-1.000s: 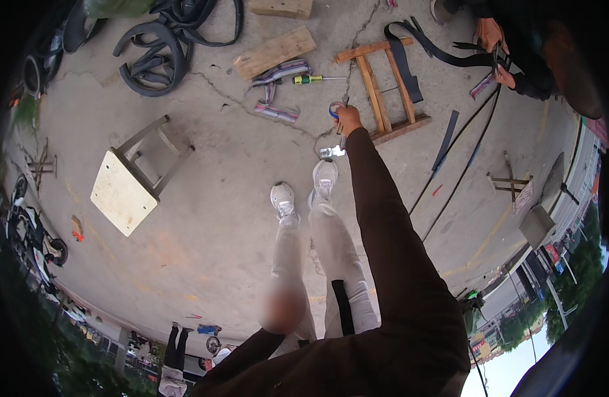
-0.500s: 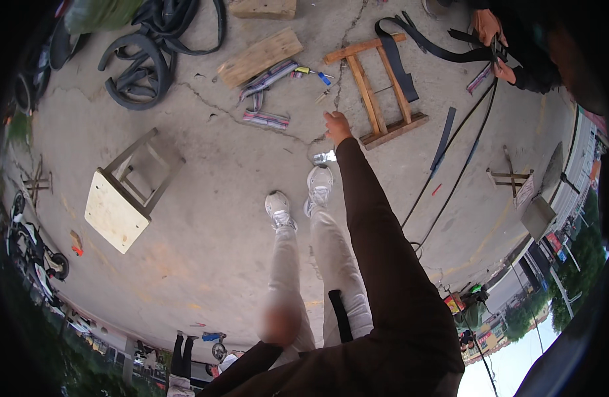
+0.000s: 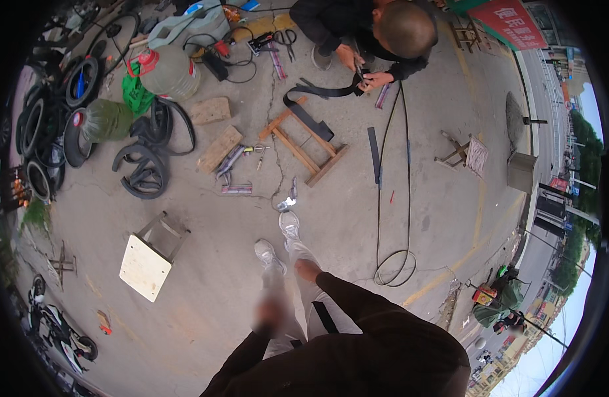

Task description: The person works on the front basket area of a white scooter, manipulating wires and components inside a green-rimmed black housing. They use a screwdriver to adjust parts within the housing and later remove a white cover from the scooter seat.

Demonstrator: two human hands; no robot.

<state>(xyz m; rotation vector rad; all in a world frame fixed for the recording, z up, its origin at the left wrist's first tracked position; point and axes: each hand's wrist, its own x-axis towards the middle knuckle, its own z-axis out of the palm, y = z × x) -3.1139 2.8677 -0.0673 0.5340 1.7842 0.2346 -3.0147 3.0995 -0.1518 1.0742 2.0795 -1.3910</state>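
Observation:
My right hand (image 3: 307, 270) rests by my right knee, its fingers turned away and mostly hidden. Over my left leg is my left hand (image 3: 271, 312), too smeared to make out its fingers. Ahead of my white shoes lie a crumpled silvery packet (image 3: 286, 204) and a small striped wrapper piece (image 3: 293, 185). Beyond them a wooden stool frame (image 3: 309, 143) lies on its side, with a black rubber strip (image 3: 311, 122) across it. A co-worker (image 3: 397, 33) crouches at the far side, both hands on the strip's end and a tool.
A stool with a pale seat (image 3: 146, 268) stands to my left. Wood blocks (image 3: 220, 149), a screwdriver (image 3: 260, 159), inner tubes (image 3: 142, 171), and large jugs (image 3: 169, 73) lie farther off. A long thin black hose (image 3: 378, 218) loops on the right, near a folding stool (image 3: 473, 155).
My right hand has drawn back from beside the wooden frame to my knee. A small striped piece now shows near the silvery packet. The view has tipped up, bringing in more of the co-worker.

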